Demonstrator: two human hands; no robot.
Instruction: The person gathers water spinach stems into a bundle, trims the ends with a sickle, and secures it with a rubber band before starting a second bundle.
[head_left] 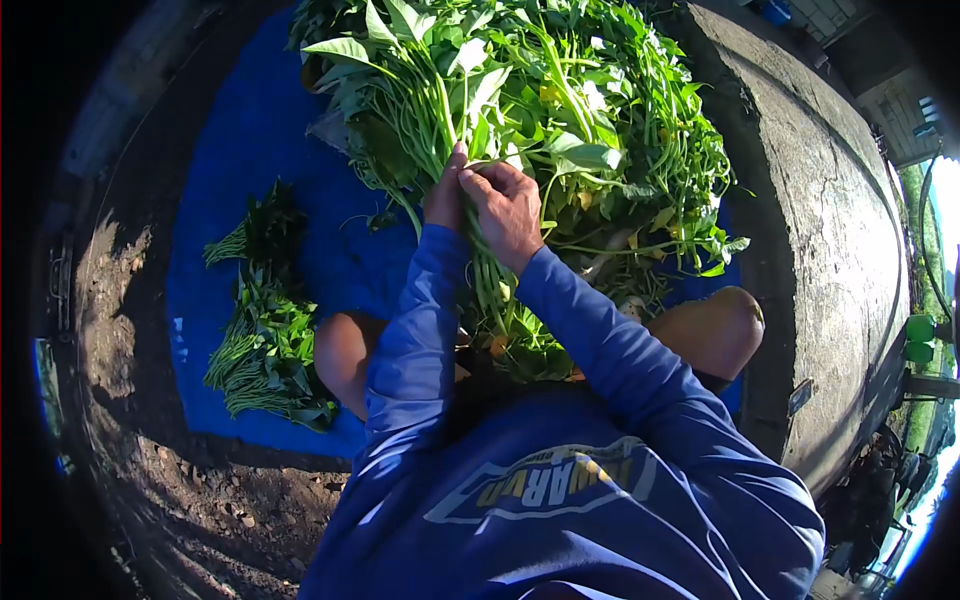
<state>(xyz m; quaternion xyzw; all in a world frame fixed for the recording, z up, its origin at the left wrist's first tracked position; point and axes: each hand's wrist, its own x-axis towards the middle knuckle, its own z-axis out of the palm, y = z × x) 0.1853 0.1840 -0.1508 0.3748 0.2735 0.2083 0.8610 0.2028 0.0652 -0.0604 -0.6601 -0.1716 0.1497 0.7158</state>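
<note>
I have both hands on a bunch of leafy stems point(490, 290) over my lap, at the near edge of the big green heap point(540, 110) on the blue tarp point(250, 130). My right hand point(507, 212) wraps the stalks; my left hand point(445, 200) pinches alongside. They look light, limp and bruisable, best gripped at the firmer lower stalks.

— What can't you make out?
— The left hand point(444, 200) is mostly behind the right hand point(505, 212); its fingers are buried in the stems point(487, 275).
— And the big heap of greens point(520, 110)?
— Its far edge is cut off by the frame, and it covers much of the blue tarp point(240, 200).
— The shirt lettering point(560, 480)?
— Upside down and creased, not readable.
</note>
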